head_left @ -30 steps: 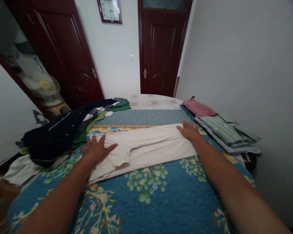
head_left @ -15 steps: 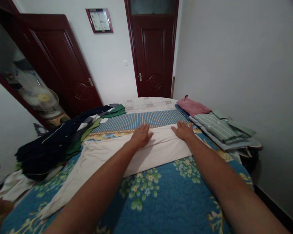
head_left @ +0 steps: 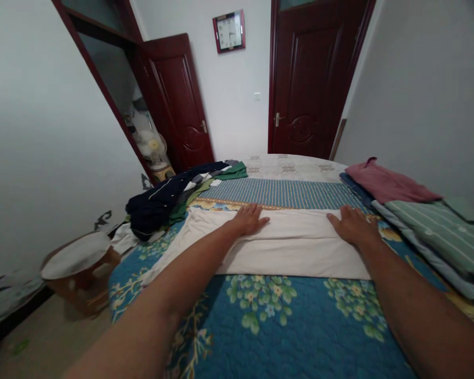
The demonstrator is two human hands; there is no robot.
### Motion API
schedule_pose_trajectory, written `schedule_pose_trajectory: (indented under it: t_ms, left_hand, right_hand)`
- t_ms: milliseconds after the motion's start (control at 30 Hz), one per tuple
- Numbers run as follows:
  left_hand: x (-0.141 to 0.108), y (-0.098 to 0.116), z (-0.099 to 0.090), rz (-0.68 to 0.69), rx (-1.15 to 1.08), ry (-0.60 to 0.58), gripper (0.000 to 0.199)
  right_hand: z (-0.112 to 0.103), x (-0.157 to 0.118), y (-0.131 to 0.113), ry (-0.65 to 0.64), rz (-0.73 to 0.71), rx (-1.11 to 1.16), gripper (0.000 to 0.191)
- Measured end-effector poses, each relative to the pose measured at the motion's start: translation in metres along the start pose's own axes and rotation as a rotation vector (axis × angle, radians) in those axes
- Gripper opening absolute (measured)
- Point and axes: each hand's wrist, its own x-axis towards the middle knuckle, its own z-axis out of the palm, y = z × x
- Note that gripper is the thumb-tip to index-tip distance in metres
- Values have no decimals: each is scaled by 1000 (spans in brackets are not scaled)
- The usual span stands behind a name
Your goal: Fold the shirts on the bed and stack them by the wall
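A white garment [head_left: 296, 255] lies folded into a long strip across the blue floral quilt [head_left: 300, 326]. One part of it, perhaps a sleeve, slants toward the near left and runs partly behind my left forearm. My left hand [head_left: 248, 220] rests on its upper middle, palm down with the fingers spread. Near the right end, my right hand [head_left: 353, 225] lies flat on the cloth, thumb apart from the fingers. Neither hand grips the fabric.
A heap of dark and green clothes [head_left: 158, 202] lies at the left. Folded clothes, with a pink piece [head_left: 391, 181] and a green striped shirt [head_left: 438, 229], are stacked at the right. A round-topped stool [head_left: 79, 255] stands on the floor at the left.
The camera view has turned to the left, so the room appears shifted right and the stool shows. Both hands stay flat on the white garment, which looks straighter along its near edge.
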Motion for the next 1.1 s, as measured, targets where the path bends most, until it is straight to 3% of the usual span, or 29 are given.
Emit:
schedule_pose_trajectory:
  t_ms: [133,333,500,600,700,833,900,1000,1100]
  left_hand:
    - [-28,-56,-3,-95,10,-46,86]
    - [-70,-131,1,-301,110,-1,86]
    - [-91,-165,5,-424,157,100,88]
    - [-96,-171,8,-556,152,174,92]
    - [-98,-173,7,-696,119,176,97]
    - [-103,-170,-2,-761,136,191,92]
    - [-106,-162,-10,-695,198,269,82]
    - [-107,-137,-19,-450,241,383,69]
    - [-108,-101,-14,-264,151,348,67]
  right_hand:
    - [2,1,2,9,1,-18,81]
    - [2,1,2,9,-2,-16,82]
    - [0,0,2,11,-7,-37,80]
    - [-1,0,1,7,-11,-43,79]
    - [-3,-3,0,11,-13,-41,76]
    - [-14,-10,-5,70,17,-19,68]
    - [-23,-16,-13,136,23,-11,66]
    - [-38,-27,-38,221,-33,1,64]
    - [-44,-41,-80,211,-156,29,65]
